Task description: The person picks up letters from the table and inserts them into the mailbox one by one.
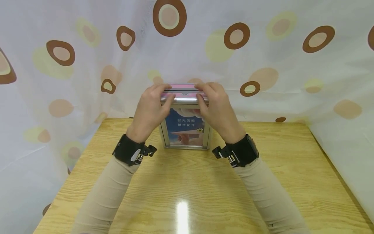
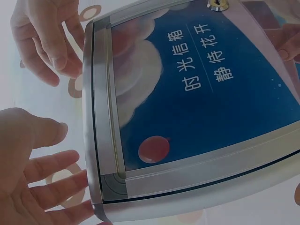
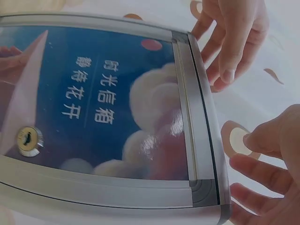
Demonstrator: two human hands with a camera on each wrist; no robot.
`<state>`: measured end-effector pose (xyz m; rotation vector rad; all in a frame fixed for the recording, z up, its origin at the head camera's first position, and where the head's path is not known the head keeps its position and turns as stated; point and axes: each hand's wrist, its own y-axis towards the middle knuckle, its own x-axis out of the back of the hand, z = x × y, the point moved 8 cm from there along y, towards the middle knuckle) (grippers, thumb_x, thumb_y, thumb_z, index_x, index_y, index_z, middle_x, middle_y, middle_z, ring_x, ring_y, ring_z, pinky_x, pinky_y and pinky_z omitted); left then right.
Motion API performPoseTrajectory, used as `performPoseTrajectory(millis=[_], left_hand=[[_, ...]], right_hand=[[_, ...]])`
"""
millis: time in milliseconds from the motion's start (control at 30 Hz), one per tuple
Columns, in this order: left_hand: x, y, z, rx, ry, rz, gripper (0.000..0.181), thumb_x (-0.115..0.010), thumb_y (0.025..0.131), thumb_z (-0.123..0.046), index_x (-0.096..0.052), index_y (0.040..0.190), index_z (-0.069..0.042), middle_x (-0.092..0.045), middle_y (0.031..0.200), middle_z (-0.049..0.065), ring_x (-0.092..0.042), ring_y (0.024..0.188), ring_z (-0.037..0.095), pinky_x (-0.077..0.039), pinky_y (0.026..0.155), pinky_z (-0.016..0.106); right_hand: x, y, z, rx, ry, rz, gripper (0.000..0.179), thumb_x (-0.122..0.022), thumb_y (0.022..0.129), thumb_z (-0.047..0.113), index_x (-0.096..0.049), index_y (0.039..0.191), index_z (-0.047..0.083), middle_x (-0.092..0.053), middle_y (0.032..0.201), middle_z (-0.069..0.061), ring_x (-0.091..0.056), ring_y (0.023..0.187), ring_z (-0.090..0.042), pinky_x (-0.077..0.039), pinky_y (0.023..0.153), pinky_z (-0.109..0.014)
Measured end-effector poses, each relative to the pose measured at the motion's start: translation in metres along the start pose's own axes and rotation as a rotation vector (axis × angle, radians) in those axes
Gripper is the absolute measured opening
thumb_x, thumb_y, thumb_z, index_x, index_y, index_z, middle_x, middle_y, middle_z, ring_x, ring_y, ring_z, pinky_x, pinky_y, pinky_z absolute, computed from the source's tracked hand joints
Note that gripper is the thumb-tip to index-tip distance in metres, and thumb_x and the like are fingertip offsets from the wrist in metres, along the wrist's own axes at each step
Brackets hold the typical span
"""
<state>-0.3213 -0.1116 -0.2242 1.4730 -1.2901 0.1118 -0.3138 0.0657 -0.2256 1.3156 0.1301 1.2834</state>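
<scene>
A metal-framed letter box (image 1: 187, 138) stands upright at the back of the table, with a blue and pink picture front bearing white Chinese characters. On its front sits a small round keyed lock (image 3: 30, 141). My left hand (image 1: 150, 107) is at the left part of the box's pink and silver top (image 1: 184, 99), and my right hand (image 1: 217, 105) is at the right part. In the wrist views both thumbs stand apart from the box front, with fingers spread by the top edge. Some left fingertips (image 2: 77, 211) are partly hidden behind that edge.
The box rests on a wood-grain table (image 1: 181, 182). Behind it and at both sides hangs a white sheet (image 1: 193, 65) with brown, peach and yellow rounded spots. Each wrist wears a black band with a small camera mount (image 1: 128, 151).
</scene>
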Motion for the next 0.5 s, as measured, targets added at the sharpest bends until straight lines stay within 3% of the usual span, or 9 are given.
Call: performPoseTrajectory(millis=[133,267,500], left_hand=[[-0.003,-0.008,-0.007,-0.064,0.041,-0.015,0.039,-0.073,0.097,-0.021,-0.067,0.127,0.004,-0.068,0.128,0.022,-0.061,0.125,0.039,-0.047,0.111,0.048],[-0.009,-0.028,-0.017,-0.106,0.082,-0.02,0.05,-0.077,0.094,-0.025,-0.063,0.132,0.004,-0.059,0.138,0.026,-0.052,0.135,0.043,-0.041,0.117,0.053],[-0.036,-0.075,-0.026,-0.092,0.148,0.036,0.079,-0.083,0.087,-0.038,-0.05,0.145,0.005,-0.041,0.154,0.031,-0.034,0.148,0.05,-0.026,0.124,0.06]], right_hand=[[0.003,-0.013,0.008,0.07,-0.04,-0.039,0.024,-0.067,0.096,0.002,-0.069,0.118,-0.007,-0.07,0.115,-0.024,-0.062,0.115,-0.041,-0.042,0.115,-0.05],[0.009,-0.033,0.015,0.114,-0.103,-0.087,0.024,-0.071,0.094,0.005,-0.071,0.114,-0.008,-0.071,0.112,-0.025,-0.065,0.11,-0.04,-0.026,0.125,-0.05],[0.013,-0.085,0.005,0.066,-0.155,-0.073,0.044,-0.081,0.086,0.011,-0.067,0.123,-0.008,-0.067,0.119,-0.03,-0.062,0.116,-0.044,-0.021,0.125,-0.061]])
